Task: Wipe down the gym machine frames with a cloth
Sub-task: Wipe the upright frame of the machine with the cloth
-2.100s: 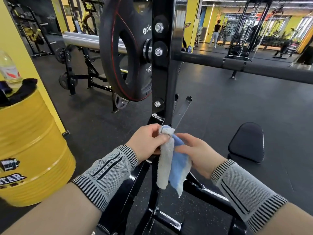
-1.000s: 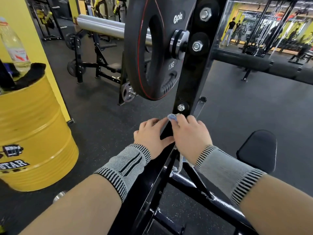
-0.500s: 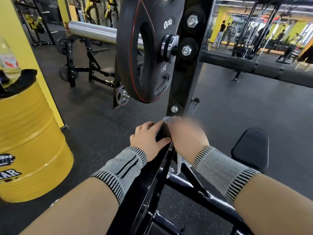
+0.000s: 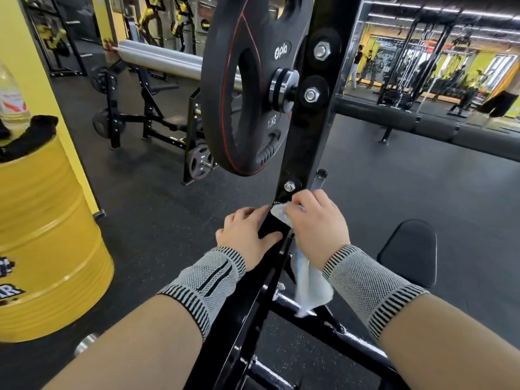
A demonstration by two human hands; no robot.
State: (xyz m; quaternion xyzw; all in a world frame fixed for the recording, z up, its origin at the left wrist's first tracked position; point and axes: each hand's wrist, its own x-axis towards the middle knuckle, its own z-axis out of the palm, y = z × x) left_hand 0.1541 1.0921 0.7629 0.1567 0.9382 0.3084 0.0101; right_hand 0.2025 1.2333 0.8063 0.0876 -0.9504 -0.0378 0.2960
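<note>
A black upright post of the machine frame [image 4: 302, 142] rises in the middle of the view, with bolts on its face. My right hand [image 4: 316, 225] grips a light blue and white cloth [image 4: 308, 288] and presses its upper end against the post just below the lowest bolt. The rest of the cloth hangs down under my wrist. My left hand [image 4: 247, 235] holds the post from the left, thumb across its front and fingers round the side.
A black 10 kg weight plate [image 4: 247, 88] hangs on the post's left side. A yellow drum [image 4: 42, 243] with a bottle and dark cloth on top stands at the left. A black pad [image 4: 408, 249] is at the right. Other machines and people stand farther back.
Both hands went from handling the cloth in front of the post to the post itself. Over the last second my right hand has shifted a little on the post, baring more cloth; my left hand stays.
</note>
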